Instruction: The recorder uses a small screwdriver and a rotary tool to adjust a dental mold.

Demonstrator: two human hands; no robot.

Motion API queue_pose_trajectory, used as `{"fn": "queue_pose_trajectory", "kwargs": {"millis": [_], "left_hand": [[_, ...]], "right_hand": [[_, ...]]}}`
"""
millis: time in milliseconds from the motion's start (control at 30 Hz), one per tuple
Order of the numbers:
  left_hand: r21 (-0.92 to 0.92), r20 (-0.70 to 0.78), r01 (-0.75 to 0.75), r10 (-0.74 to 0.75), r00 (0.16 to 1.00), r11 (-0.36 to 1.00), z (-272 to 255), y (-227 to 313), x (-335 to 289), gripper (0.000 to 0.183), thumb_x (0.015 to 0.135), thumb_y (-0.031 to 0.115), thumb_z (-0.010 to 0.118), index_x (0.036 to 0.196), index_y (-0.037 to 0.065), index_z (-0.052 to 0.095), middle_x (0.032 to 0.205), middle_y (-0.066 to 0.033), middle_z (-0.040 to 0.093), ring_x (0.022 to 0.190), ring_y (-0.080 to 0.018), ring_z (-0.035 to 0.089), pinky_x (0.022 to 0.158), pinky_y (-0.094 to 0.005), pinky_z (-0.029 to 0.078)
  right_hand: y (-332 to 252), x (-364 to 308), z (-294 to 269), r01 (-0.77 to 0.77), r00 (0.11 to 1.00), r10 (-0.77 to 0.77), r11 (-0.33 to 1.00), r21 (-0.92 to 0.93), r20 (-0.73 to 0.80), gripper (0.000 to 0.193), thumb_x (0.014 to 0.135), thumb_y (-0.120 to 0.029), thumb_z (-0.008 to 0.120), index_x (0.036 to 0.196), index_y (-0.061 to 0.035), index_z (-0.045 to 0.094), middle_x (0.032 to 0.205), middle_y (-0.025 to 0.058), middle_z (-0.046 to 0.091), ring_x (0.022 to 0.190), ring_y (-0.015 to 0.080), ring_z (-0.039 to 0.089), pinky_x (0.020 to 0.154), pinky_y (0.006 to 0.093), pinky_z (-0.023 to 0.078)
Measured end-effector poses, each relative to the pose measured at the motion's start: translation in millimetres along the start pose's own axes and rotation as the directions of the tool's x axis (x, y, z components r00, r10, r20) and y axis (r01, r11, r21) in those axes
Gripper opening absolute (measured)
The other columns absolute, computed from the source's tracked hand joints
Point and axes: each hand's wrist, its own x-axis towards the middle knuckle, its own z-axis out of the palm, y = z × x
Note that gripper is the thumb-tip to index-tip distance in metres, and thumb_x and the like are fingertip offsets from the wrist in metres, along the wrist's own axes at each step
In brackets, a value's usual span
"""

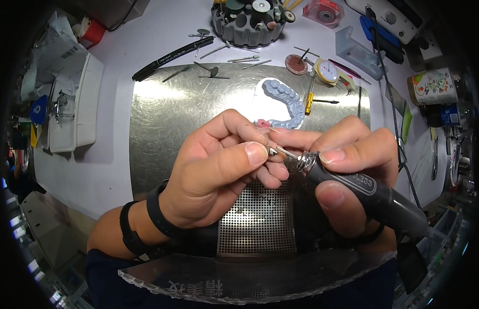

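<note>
Grinding setup: both hands closed around a small workpiece and a rotary handpiece, mid-frame.

Small piece pinched in left hand [219, 170] is mostly hidden by thumb and fingers; only a pink bit [261, 123] shows at 12 o'clock of the fingertips, so its shape is unclear. Right hand [347, 159] wraps the black handpiece [363, 188], whose body runs off toward 4 o'clock. Its burr tip [273, 151] sits at 9 o'clock of the chuck, touching the left thumb tip. Underneath: brushed metal plate [167, 118] with perforated grille [257, 221]; grey dental cast [288, 100] at 12 o'clock, round bur holder [247, 23] beyond, dial gauge [327, 71] at 1 o'clock. Clear shield [250, 280] cuts across the bottom edge.
</note>
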Motion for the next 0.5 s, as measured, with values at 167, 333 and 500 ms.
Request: {"fn": "queue_pose_trajectory", "kwargs": {"millis": [167,333,500], "left_hand": [[0.013,-0.008,-0.004,0.004,1.0,1.0,0.8,0.3,-0.5,0.007,0.093,0.002,0.05,0.099,-0.002,0.051,0.096,-0.0219,0.064,0.085,-0.0209,0.066,0.08,-0.0303,0.055],[0.0,-0.002,0.0,0.0,1.0,1.0,1.5,0.9,0.2,0.008,0.093,0.001,0.049,0.1,-0.002,0.051,0.096,-0.0217,0.064,0.085,-0.0208,0.066,0.08,-0.0301,0.055],[0.008,-0.011,-0.006,0.006,1.0,1.0,-0.2,0.8,0.0,0.008,0.093,0.001,0.049,0.1,-0.003,0.052,0.095,-0.0216,0.064,0.085,-0.0208,0.066,0.08,-0.0301,0.055]], "right_hand": [[1.7,-0.6,2.2,0.021,1.0,-0.021,1.0,0.0,-0.018,0.027,0.091,-0.014,0.06,0.109,-0.0059,0.041,0.091,0.0135,0.049,0.105,0.0421,0.06,0.101,0.0592,0.043],[-0.6,0.1,3.4,0.008,0.999,-0.009,1.0,-0.022,-0.035,0.028,0.09,-0.015,0.061,0.108,-0.0056,0.041,0.09,0.0127,0.049,0.099,0.0386,0.062,0.1,0.0568,0.044],[1.8,1.4,3.8,0.002,1.0,-0.003,1.0,-0.016,-0.029,0.027,0.09,-0.015,0.061,0.107,-0.0053,0.042,0.089,0.012,0.049,0.095,0.0356,0.063,0.1,0.0567,0.045]]}}
